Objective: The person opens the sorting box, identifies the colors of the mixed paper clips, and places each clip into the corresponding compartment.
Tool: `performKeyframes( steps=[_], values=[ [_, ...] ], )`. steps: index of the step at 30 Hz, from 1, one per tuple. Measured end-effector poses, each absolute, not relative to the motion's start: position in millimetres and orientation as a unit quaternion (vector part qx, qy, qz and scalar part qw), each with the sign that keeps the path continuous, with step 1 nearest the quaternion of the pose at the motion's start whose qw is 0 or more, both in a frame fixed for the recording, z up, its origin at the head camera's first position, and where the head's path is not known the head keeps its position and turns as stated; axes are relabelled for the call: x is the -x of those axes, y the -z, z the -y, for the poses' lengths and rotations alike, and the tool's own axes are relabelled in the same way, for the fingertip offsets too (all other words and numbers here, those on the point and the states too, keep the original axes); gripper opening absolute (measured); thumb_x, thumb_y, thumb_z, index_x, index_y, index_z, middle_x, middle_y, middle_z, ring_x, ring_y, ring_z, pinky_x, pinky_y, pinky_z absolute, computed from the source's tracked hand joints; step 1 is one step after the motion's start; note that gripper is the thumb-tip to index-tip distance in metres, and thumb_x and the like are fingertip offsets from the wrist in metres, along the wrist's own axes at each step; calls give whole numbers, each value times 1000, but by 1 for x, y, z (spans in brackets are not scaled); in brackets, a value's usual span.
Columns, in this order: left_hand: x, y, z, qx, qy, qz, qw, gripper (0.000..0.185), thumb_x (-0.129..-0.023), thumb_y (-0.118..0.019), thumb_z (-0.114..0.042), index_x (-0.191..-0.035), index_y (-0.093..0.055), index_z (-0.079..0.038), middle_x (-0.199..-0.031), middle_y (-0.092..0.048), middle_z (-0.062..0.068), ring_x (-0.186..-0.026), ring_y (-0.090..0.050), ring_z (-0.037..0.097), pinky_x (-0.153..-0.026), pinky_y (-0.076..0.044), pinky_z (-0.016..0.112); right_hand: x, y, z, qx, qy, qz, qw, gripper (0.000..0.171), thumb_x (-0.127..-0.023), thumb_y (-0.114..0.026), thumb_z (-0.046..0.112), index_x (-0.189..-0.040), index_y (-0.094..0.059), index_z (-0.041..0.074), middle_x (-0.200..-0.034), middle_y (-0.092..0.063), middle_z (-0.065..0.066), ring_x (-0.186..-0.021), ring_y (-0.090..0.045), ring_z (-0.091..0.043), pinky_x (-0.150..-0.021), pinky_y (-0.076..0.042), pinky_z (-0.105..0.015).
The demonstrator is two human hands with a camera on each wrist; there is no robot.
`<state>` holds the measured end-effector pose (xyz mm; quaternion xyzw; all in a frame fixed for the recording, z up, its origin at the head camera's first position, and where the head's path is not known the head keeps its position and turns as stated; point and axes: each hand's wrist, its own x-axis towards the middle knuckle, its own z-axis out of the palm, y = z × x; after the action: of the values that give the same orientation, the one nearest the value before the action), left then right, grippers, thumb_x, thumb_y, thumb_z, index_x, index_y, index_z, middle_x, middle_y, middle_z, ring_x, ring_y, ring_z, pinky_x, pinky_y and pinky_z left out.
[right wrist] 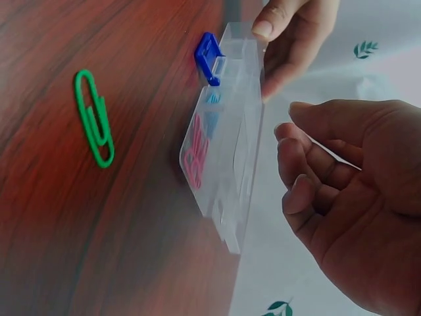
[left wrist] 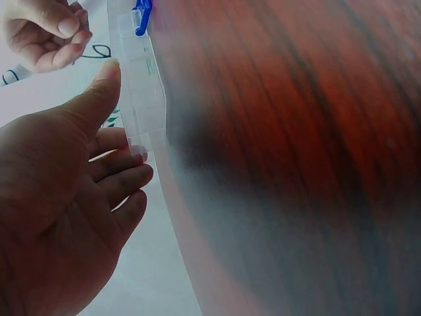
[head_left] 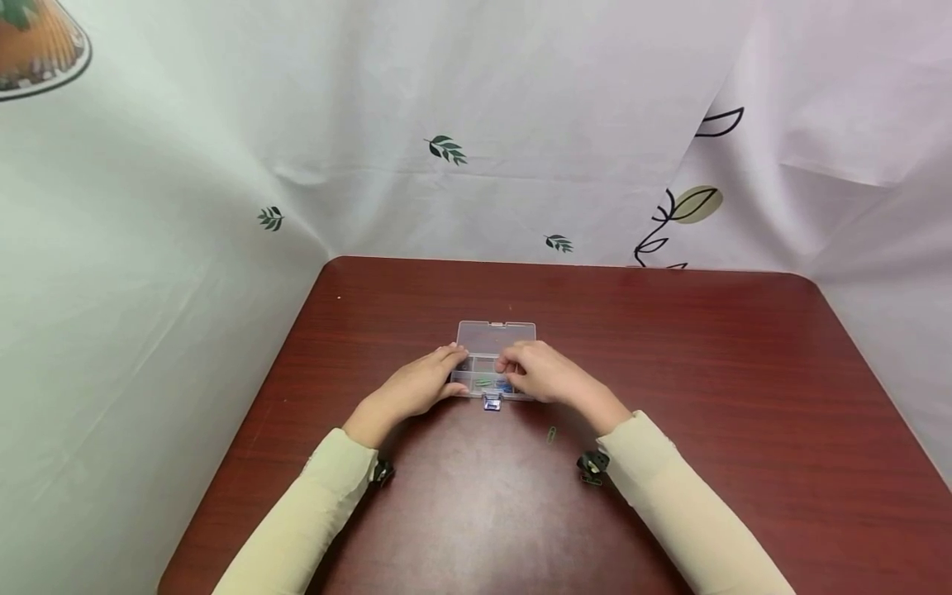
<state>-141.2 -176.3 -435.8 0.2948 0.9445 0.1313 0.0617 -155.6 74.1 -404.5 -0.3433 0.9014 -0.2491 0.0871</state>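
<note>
A clear plastic compartment box (head_left: 464,395) lies on the table, its lid (head_left: 496,334) swung back and its blue latch (head_left: 492,402) facing the wearer. My left hand (head_left: 423,382) grips the left end, thumb at the front wall and fingers round the far side. Over the right half hovers my right hand (head_left: 540,370), fingers loosely bent and thumb near the index fingertip; no item shows between them. Inside, green paper clips (head_left: 483,383) and blue ones (head_left: 504,386) occupy front compartments. Pink paper clips (right wrist: 195,153) show through the wall in the right wrist view.
A green paper clip (head_left: 551,435) lies on the dark red wooden table (head_left: 706,397), right of the box. Another clip (head_left: 591,480) sits nearer, by the right wrist. White leaf-printed cloth (head_left: 491,124) hangs behind and along the table's sides.
</note>
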Motion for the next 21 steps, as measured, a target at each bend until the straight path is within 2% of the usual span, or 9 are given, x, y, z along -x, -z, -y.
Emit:
performKeyframes(
  steps=[12,21],
  values=[
    [141,436,178,-292,-127,-945,68,62,-100,-63,-39,-146,-49,0,-151,-49,19,-144,-43,32,-116,-39,46,142,407,-95,343,265,-897,85,6,-93,-68,5,-96,-71,9,-90,-64,2,-80,-59,-16,-71,-51,-28],
    [141,436,177,-297,-122,-945,63,62,-100,-64,-38,-146,-50,1,-151,-49,20,-143,-44,33,-116,-39,47,128,413,-112,343,282,-895,50,7,-90,-71,5,-96,-73,9,-88,-64,6,-75,-56,-8,-67,-51,-24]
  ],
)
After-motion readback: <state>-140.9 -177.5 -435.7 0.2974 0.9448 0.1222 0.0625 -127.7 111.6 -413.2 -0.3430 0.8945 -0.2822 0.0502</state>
